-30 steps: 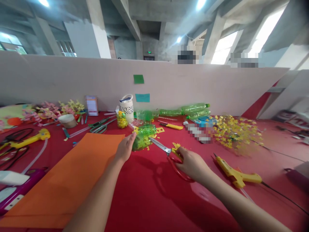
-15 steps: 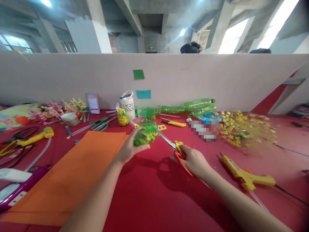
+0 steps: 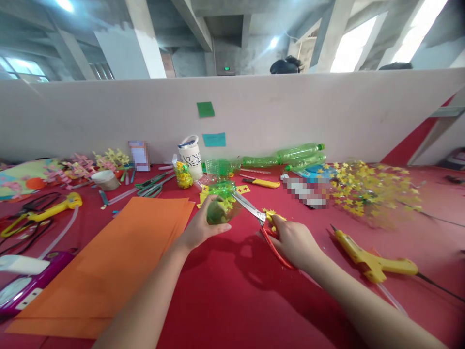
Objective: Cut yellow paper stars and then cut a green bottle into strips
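Observation:
My left hand [image 3: 199, 224] is closed around a cut piece of green plastic bottle [image 3: 218, 213], held a little above the red table. My right hand [image 3: 296, 241] grips red-handled scissors [image 3: 250, 207] whose blades point up and left. Their tips are close beside the green piece; whether they touch it I cannot tell. Yellow star cutouts [image 3: 273, 220] lie just behind my right hand. Behind the bottle piece are yellow star sheets [image 3: 242, 189] and another clear green bottle part [image 3: 222, 168].
Orange paper [image 3: 119, 252] covers the left front. A yellow glue gun [image 3: 374, 259] lies at the right, below a star spray [image 3: 366, 191]. Green bottles [image 3: 301, 154], a yellow cutter [image 3: 266, 183] and a white cup [image 3: 191, 157] are near the partition [image 3: 276, 111]. A purple power strip [image 3: 47, 281] sits at left.
The green bottle piece has turned in my left hand, its rounded side now facing me. My left hand has shifted slightly right. The scissors are nearly in the same place.

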The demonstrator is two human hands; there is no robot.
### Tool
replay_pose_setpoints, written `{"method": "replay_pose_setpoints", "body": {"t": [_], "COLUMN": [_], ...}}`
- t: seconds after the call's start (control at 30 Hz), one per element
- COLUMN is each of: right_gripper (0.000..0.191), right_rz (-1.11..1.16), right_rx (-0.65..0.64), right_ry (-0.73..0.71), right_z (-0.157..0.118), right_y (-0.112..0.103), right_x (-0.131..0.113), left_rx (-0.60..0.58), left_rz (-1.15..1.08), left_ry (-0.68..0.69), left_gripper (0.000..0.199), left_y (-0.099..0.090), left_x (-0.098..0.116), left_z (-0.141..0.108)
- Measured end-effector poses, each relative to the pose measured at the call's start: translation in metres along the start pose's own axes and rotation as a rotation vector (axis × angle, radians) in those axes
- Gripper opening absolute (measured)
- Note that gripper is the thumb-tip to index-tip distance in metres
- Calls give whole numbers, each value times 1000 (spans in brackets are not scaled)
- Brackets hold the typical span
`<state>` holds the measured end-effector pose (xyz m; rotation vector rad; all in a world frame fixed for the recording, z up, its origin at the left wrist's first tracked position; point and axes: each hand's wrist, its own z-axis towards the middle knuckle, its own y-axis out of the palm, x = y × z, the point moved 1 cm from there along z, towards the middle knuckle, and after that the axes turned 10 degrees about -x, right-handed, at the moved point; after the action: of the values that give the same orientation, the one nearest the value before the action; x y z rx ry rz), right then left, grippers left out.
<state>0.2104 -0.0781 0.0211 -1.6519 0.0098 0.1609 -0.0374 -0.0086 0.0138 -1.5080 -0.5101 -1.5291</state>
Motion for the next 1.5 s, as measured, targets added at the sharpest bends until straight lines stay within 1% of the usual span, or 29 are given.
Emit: {"method": "replay_pose_setpoints", "body": {"t": [0.17, 0.27, 0.47, 0.6, 0.67, 0.73, 0.83, 0.93, 1.0, 1.2, 1.27, 1.37, 1.43, 1.5], "right_gripper": [45, 43, 36, 32, 32, 37, 43, 42, 41, 43, 45, 46, 46, 46], "right_rz": [-46, -74, -101, -74, -19, 102, 283, 325, 336, 372, 409, 501, 590, 706], "right_rx": [11, -1, -51, -61, -64, -71, -65, -39, -31, 0, 4, 9, 5, -7], "right_ry": [-18, -17, -23, -11, -2, 16, 46, 56, 56, 55, 50, 30, 27, 44], "right_z": [-2, -3, -3, -1, 0, 1, 3, 4, 5, 7, 8, 8, 9, 8], "right_y": [-3, -4, -7, -5, -4, -2, 0, 2, 4, 9, 10, 11, 11, 9], "right_x": [-1, -2, -3, -3, -4, -4, -3, -2, -1, 1, 1, 2, 2, 2], "left_rx": [-29, -41, -97, -56, -45, -27, 49, 101, 107, 46, 65, 128, 150, 147], "left_rz": [9, -8, -171, -212, -270, -377, -578, -734, -768, -808, -824, -832, -842, -846], "left_ry": [40, 40, 31, -28, -41, -23, -27, -75, -83, -67, -59, -52, -56, -57], "left_gripper": [61, 61, 56, 58, 57, 50, 40, 42, 45, 53, 53, 52, 53, 54], "left_y": [2, 1, -1, -1, -1, -2, -4, -7, -7, -5, -5, -6, -6, -6], "left_x": [2, 3, -1, -4, -4, -2, 0, 1, 1, -1, -1, -1, 0, 2], "left_z": [0, 0, 1, 1, 2, 2, 3, 3, 4, 6, 6, 5, 5, 5]}}
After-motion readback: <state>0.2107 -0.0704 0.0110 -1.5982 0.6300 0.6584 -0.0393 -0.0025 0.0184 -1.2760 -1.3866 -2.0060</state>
